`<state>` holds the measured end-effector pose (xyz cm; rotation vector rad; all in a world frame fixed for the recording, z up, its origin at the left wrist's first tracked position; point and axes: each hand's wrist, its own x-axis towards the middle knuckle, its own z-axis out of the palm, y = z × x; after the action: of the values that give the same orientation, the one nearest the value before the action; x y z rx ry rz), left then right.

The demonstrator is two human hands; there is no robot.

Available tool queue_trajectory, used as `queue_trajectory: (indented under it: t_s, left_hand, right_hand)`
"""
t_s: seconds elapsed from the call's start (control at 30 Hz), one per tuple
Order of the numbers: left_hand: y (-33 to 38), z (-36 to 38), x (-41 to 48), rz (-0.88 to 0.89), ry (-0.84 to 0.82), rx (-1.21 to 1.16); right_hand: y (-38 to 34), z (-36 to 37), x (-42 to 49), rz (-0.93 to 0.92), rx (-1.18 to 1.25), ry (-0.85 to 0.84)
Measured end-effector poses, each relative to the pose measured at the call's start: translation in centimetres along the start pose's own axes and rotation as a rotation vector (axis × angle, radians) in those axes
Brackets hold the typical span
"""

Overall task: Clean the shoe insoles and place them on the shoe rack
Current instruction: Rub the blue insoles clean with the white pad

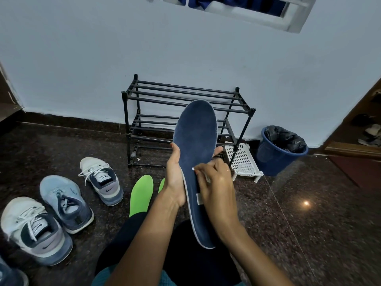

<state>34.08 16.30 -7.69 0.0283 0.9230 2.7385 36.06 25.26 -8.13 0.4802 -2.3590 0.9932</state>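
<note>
A long navy insole (195, 141) with a white edge stands nearly upright in front of me. My left hand (175, 180) grips it from the left side, thumb on the front and fingers wrapped behind. My right hand (214, 182) pinches a small thin tool with a white tip against the insole's middle. Two bright green insoles (142, 195) lie on the floor behind my left arm. The black shoe rack (185, 100) stands empty against the wall, straight behind the navy insole.
Several white and blue sneakers (101, 180) sit on the dark granite floor at the left. A white perforated plastic stand (243, 162) and a blue bin (280, 151) with a black liner are right of the rack. A wooden cabinet (358, 145) is at far right.
</note>
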Motion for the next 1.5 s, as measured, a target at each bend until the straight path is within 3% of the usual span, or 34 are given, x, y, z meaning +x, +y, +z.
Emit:
queue_trajectory:
  t_s: [0.23, 0.43, 0.73, 1.0, 1.27, 1.5]
  left_hand:
    - [0.0, 0.0, 0.2, 0.05, 0.031, -0.052]
    - [-0.1, 0.3, 0.0, -0.001, 0.001, 0.074]
    - [0.0, 0.0, 0.2, 0.06, 0.064, -0.008]
    - [-0.4, 0.2, 0.1, -0.004, 0.014, 0.035]
    - [-0.3, 0.1, 0.3, 0.041, 0.065, -0.031]
    - [-0.4, 0.2, 0.1, -0.026, 0.013, 0.027]
  right_hand:
    - [-1.0, -0.2, -2.7, -0.084, 0.023, -0.046]
    - [-0.1, -0.2, -0.3, -0.004, -0.006, -0.038]
    - [-1.1, -0.2, -2.3, -0.05, 0.035, -0.038]
    - [1.5, -0.3, 1.1, 0.052, -0.039, 0.016]
    - [-0.1, -0.2, -2.5, -0.039, 0.021, -0.029]
    - [1.4, -0.5, 0.1, 0.067, 0.0, -0.016]
